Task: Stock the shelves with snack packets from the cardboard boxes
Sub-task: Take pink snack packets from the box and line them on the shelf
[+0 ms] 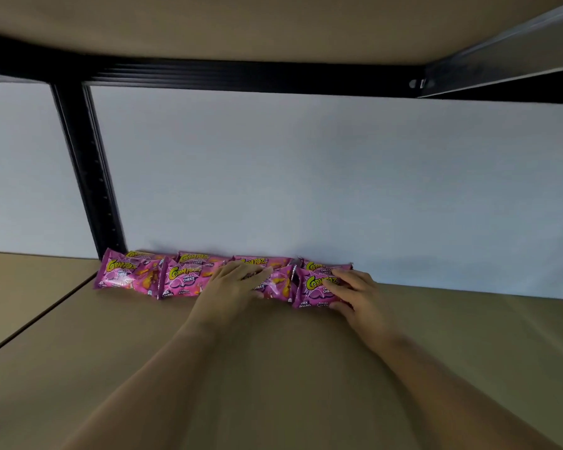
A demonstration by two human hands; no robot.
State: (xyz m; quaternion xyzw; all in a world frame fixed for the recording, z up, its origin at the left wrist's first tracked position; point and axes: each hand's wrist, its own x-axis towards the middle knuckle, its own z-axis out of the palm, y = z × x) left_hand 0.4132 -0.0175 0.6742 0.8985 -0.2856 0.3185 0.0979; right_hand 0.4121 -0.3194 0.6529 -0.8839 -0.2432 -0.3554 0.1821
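Observation:
Several pink snack packets (134, 271) with yellow lettering lie in a row at the back of the brown shelf board (273, 368), against the white wall. My left hand (231, 284) lies flat on a packet in the middle of the row, fingers straight. My right hand (355, 293) holds the rightmost packet (312, 287), fingers over its top and thumb under its front edge. Both forearms reach in from the front. No cardboard box is in view.
A black metal upright (88, 177) stands at the back left, just left of the row. The shelf above (241, 27) hangs low overhead with a black crossbeam (241, 76). A second board (20, 287) adjoins on the left.

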